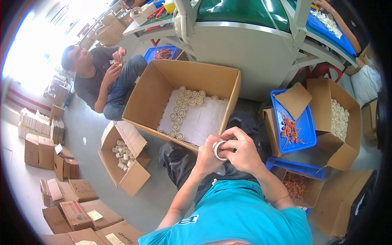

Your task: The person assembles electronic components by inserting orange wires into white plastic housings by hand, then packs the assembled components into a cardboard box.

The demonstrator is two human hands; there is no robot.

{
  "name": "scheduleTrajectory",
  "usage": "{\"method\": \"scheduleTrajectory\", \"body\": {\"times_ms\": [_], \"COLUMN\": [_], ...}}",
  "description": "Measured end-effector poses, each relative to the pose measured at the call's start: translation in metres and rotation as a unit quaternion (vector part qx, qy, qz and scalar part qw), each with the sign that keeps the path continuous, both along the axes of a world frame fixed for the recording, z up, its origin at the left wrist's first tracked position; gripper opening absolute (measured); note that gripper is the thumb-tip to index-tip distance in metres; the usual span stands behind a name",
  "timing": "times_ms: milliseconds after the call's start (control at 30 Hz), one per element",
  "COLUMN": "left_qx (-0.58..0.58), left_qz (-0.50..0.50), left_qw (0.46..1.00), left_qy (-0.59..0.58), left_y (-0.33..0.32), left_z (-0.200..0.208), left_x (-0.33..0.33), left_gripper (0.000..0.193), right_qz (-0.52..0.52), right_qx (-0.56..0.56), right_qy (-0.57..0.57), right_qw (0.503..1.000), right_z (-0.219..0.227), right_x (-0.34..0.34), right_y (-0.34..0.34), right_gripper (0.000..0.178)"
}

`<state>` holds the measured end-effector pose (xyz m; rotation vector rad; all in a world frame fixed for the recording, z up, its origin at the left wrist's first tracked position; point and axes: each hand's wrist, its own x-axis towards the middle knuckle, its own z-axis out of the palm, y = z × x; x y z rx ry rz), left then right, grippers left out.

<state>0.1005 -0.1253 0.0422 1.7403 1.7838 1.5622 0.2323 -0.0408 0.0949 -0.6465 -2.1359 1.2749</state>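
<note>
Close in front of my body, my left hand (206, 158) grips a short white round cup-like part (216, 150) from its left side. The fingers of my right hand (243, 151) close on the same part, with fingertips at its open mouth. What the fingertips hold inside it is too small to make out. Just beyond my hands stands a large open cardboard box (141, 102). On its white lining several similar round white parts (178, 109) stand in rows along the left and far sides.
Left of the large box, a smaller carton (136, 177) holds loose white parts. At right, a blue tray (311, 134) carries red wire pieces (290, 130), beside a carton of small white pieces (339, 118). A seated person (92, 73) works at far left. A green-topped machine (245, 53) stands ahead.
</note>
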Motion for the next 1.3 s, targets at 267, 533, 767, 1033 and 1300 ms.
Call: {"method": "scheduleTrajectory", "body": {"times_ms": [267, 533, 767, 1033, 1300], "left_qx": [-0.002, 0.006, -0.017, 0.003, -0.007], "left_qz": [0.001, -0.012, -0.027, -0.034, -0.074], "left_qw": [1.000, 1.000, 0.998, 0.994, 0.989], "left_qy": [-0.009, 0.012, 0.062, 0.107, 0.125], "left_y": [-0.001, 0.000, 0.003, 0.011, 0.015], "left_z": [-0.004, 0.000, 0.006, 0.011, 0.014], "left_x": [0.001, 0.001, 0.000, -0.002, -0.007], "left_gripper": [0.053, 0.052, 0.049, 0.047, 0.049], "right_qz": [-0.016, -0.063, -0.085, -0.080, -0.100], "right_qx": [0.003, 0.033, -0.042, -0.079, -0.089], "right_qy": [0.013, 0.006, 0.067, 0.080, 0.097], "right_qw": [1.000, 0.997, 0.993, 0.990, 0.986], "right_z": [0.002, 0.004, -0.014, -0.004, -0.011], "right_x": [0.004, 0.003, 0.004, 0.006, 0.008], "right_y": [-0.005, -0.012, -0.015, -0.007, -0.006], "right_gripper": [0.018, 0.018, 0.019, 0.016, 0.017]}}
